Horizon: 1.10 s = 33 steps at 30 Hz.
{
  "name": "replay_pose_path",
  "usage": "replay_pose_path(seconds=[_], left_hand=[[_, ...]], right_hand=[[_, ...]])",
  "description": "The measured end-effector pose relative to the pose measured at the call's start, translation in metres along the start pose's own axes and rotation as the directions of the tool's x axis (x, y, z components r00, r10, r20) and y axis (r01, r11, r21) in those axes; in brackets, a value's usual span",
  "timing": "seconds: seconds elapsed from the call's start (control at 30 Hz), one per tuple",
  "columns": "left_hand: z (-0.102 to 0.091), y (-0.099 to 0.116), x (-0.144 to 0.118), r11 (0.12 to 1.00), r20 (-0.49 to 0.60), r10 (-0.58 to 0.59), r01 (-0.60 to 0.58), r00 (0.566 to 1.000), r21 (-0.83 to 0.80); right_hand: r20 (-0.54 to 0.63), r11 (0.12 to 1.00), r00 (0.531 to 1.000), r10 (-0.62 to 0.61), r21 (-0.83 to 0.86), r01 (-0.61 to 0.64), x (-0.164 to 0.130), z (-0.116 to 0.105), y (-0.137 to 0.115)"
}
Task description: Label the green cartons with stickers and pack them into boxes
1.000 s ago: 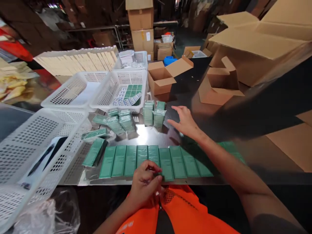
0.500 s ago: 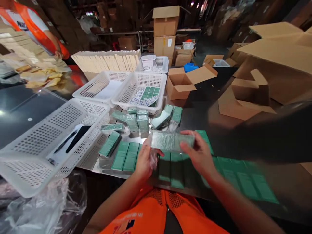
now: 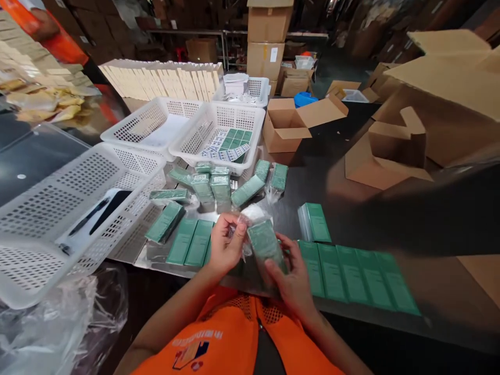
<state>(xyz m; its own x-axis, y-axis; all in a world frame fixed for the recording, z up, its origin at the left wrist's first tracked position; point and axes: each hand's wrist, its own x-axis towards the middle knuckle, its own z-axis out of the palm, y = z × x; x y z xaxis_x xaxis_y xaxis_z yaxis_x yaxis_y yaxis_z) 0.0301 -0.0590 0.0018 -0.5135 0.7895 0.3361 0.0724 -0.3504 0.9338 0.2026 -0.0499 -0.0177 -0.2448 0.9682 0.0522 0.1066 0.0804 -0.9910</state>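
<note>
Both my hands hold one plastic-wrapped pack of green boxes (image 3: 264,240) just above the table's near edge. My left hand (image 3: 225,244) pinches the clear wrap at the pack's upper left end. My right hand (image 3: 289,276) grips the pack's lower right end from below. Flat green boxes (image 3: 347,273) lie in a row on the table to the right, and two more (image 3: 190,242) lie left of my hands. One green box (image 3: 315,222) sits apart beyond the row. Several wrapped green packs (image 3: 219,185) stand and lie behind.
White perforated baskets (image 3: 50,208) (image 3: 219,117) stand left and centre; the middle one holds green and white label sheets (image 3: 230,145). Open cardboard boxes (image 3: 287,125) (image 3: 394,143) sit at back right. Clear plastic bags (image 3: 58,328) lie at lower left. Another person in orange (image 3: 47,31) works at far left.
My right hand reached out, took a wrapped green pack and brought it in. Both hands now hold it, turned from sideways to lengthwise and lowered towards me.
</note>
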Motion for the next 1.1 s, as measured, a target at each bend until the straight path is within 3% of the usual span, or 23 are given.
replay_pose_path(seconds=[0.07, 0.1, 0.2, 0.27, 0.47, 0.57, 0.67, 0.73, 0.8, 0.87, 0.93, 0.97, 1.03, 1.1], left_hand=[[-0.001, 0.000, -0.002, 0.982, 0.038, 0.144, -0.147, 0.989, 0.116], [-0.002, 0.000, -0.003, 0.951, 0.120, 0.223, -0.243, 0.967, 0.193], [-0.006, -0.001, -0.003, 0.803, 0.437, 0.351, -0.506, 0.828, 0.314], [-0.010, -0.003, -0.002, 0.755, 0.543, 0.372, -0.586, 0.753, 0.294], [-0.021, 0.004, 0.009, 0.778, 0.679, 0.334, -0.598, 0.653, 0.193], [-0.025, 0.014, 0.010, 0.829, 0.749, 0.179, -0.508, 0.638, 0.235], [-0.026, 0.021, 0.008, 0.874, 0.774, 0.053, -0.405, 0.631, 0.270], [-0.025, 0.024, 0.008, 0.875, 0.796, 0.046, -0.409, 0.604, 0.260], [-0.022, 0.027, 0.010, 0.835, 0.824, 0.120, -0.505, 0.554, 0.218], [-0.019, 0.032, 0.013, 0.719, 0.841, 0.283, -0.682, 0.460, 0.131], [-0.017, 0.038, 0.017, 0.568, 0.833, 0.431, -0.821, 0.347, 0.048], [-0.016, 0.042, 0.020, 0.529, 0.826, 0.470, -0.848, 0.311, 0.018], [-0.016, 0.052, 0.026, 0.598, 0.831, 0.461, -0.801, 0.312, -0.031], [-0.017, 0.062, 0.033, 0.782, 0.868, 0.369, -0.616, 0.331, -0.098]], right_hand=[[0.081, 0.982, 0.988, -0.135, -0.119, 0.144, 0.003, -0.004, 0.000], [0.121, 0.962, 0.971, -0.208, -0.152, 0.225, 0.006, -0.006, 0.000], [0.213, 0.867, 0.879, -0.427, -0.179, 0.465, 0.014, -0.014, -0.006], [0.254, 0.785, 0.796, -0.549, -0.171, 0.595, 0.020, -0.020, -0.012], [0.402, 0.582, 0.563, -0.722, -0.089, 0.808, 0.030, -0.043, -0.029], [0.449, 0.505, 0.496, -0.743, -0.110, 0.856, 0.029, -0.051, -0.038], [0.496, 0.384, 0.457, -0.738, -0.249, 0.889, 0.026, -0.056, -0.045], [0.543, 0.258, 0.403, -0.737, -0.324, 0.910, 0.025, -0.058, -0.048], [0.571, 0.182, 0.349, -0.743, -0.330, 0.926, 0.024, -0.059, -0.051], [0.573, 0.231, 0.346, -0.743, -0.266, 0.936, 0.023, -0.060, -0.057], [0.600, 0.363, 0.374, -0.708, -0.145, 0.920, 0.024, -0.062, -0.064], [0.623, 0.430, 0.385, -0.681, -0.085, 0.899, 0.024, -0.063, -0.068], [0.649, 0.502, 0.393, -0.652, -0.019, 0.864, 0.027, -0.065, -0.074], [0.614, 0.490, 0.411, -0.674, -0.045, 0.871, 0.030, -0.068, -0.080]])
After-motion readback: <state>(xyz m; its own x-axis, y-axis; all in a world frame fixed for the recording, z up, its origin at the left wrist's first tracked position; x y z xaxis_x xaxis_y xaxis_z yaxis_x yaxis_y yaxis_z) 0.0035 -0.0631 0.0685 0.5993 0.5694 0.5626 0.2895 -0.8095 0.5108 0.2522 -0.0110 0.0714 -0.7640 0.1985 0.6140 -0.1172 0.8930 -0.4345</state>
